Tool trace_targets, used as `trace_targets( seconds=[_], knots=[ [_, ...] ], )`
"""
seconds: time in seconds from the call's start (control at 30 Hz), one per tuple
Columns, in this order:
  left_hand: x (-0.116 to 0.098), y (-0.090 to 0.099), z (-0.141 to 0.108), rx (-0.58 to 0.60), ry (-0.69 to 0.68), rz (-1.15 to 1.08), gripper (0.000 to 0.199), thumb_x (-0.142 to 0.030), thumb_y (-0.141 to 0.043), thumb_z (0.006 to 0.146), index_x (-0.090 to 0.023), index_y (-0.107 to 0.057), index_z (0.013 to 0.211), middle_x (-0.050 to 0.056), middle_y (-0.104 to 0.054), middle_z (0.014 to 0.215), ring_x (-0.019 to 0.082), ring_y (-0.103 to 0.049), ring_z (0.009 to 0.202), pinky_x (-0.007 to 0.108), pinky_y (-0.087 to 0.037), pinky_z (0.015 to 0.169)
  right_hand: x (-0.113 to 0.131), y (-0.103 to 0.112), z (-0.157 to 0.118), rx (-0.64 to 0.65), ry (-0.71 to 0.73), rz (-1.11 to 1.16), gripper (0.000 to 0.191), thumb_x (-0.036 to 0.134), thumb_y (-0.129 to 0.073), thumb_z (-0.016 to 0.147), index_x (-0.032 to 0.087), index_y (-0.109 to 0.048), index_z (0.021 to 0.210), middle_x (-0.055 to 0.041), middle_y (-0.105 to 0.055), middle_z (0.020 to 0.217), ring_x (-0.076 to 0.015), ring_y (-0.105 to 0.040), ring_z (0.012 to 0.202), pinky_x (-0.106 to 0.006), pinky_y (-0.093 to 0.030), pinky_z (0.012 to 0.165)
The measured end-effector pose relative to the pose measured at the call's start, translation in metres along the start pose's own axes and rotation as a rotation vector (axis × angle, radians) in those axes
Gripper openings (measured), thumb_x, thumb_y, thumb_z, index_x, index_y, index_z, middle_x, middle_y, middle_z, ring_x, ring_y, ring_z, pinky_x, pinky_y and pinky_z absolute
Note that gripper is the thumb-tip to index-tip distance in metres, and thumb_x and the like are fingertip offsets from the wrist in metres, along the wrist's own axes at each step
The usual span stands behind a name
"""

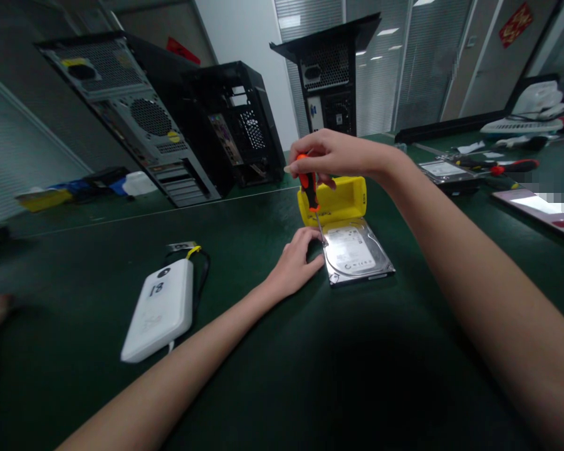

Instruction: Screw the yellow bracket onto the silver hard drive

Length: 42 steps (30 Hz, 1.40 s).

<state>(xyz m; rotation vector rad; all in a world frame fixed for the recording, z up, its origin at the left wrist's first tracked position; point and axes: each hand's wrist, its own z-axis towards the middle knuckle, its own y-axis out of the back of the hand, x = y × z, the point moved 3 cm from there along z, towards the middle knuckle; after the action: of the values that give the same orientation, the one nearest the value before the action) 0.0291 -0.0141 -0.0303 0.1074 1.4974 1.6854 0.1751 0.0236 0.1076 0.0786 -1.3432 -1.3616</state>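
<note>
On the green tabletop (263, 363), we brace the hard drive (352, 254), left hand (295, 262) spread, right grip (320, 153) wrapped around the screwdriver (309, 191), pressure best straight down the shaft.

Just right of the fingers (306, 233) of the left hand (290, 263), a hard drive (352, 252) lies on the table (244, 394), a case (345, 202) just behind it. Above them, the right hand (328, 150) holds a screwdriver (309, 189). Left of the fingers lies a power bank (163, 307); beyond them, computer towers (247, 122); far right, pliers (514, 166).
</note>
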Motion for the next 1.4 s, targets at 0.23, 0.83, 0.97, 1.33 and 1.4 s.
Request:
trace_targets(
  seconds=[0.23, 0.83, 0.97, 1.33, 1.4],
  knots=[
    [0.0, 0.001, -0.001, 0.005, 0.008, -0.002, 0.022, -0.023, -0.049, 0.083, -0.022, -0.049, 0.105, 0.008, -0.047, 0.123, 0.023, -0.045, 0.119, 0.043, -0.041, 0.098, -0.001, -0.001, -0.002, -0.036, -0.058, -0.007, 0.014, 0.022, -0.054, 0.087, 0.014, -0.054, 0.076, 0.0004, -0.058, 0.07, -0.0041, -0.052, 0.056, -0.014, -0.039, 0.048],
    [-0.003, 0.002, 0.0, 0.005, 0.027, -0.014, 0.02, -0.027, -0.048, 0.086, -0.021, -0.049, 0.105, 0.009, -0.048, 0.121, 0.022, -0.046, 0.117, 0.042, -0.04, 0.098, -0.005, -0.001, 0.0, -0.042, -0.072, -0.097, 0.028, 0.035, -0.048, 0.09, 0.011, -0.057, 0.08, -0.0011, -0.056, 0.068, -0.0034, -0.046, 0.049, -0.015, -0.036, 0.046],
    [-0.003, 0.001, -0.001, 0.002, 0.024, -0.015, 0.02, -0.027, -0.047, 0.086, -0.021, -0.049, 0.105, 0.008, -0.048, 0.123, 0.022, -0.045, 0.119, 0.041, -0.04, 0.099, -0.009, 0.002, -0.001, -0.051, -0.132, -0.071, 0.031, 0.031, -0.038, 0.094, 0.012, -0.058, 0.082, -0.0029, -0.059, 0.074, -0.0046, -0.05, 0.052, -0.015, -0.04, 0.048],
    [0.0, 0.002, -0.001, -0.011, 0.008, -0.018, 0.02, -0.026, -0.048, 0.085, -0.021, -0.049, 0.105, 0.008, -0.048, 0.124, 0.023, -0.046, 0.119, 0.043, -0.04, 0.099, -0.006, 0.006, -0.002, -0.03, -0.162, -0.002, 0.018, 0.019, -0.047, 0.09, 0.01, -0.062, 0.09, -0.0057, -0.065, 0.083, -0.0062, -0.055, 0.057, -0.016, -0.045, 0.053],
    [0.001, 0.001, -0.001, -0.015, 0.004, -0.018, 0.019, -0.026, -0.048, 0.085, -0.021, -0.049, 0.104, 0.008, -0.048, 0.124, 0.023, -0.046, 0.119, 0.042, -0.039, 0.1, -0.004, 0.006, -0.003, -0.047, -0.138, 0.007, 0.016, 0.019, -0.05, 0.089, 0.01, -0.063, 0.091, -0.0047, -0.065, 0.079, -0.0063, -0.055, 0.058, -0.016, -0.044, 0.053]
  ],
)
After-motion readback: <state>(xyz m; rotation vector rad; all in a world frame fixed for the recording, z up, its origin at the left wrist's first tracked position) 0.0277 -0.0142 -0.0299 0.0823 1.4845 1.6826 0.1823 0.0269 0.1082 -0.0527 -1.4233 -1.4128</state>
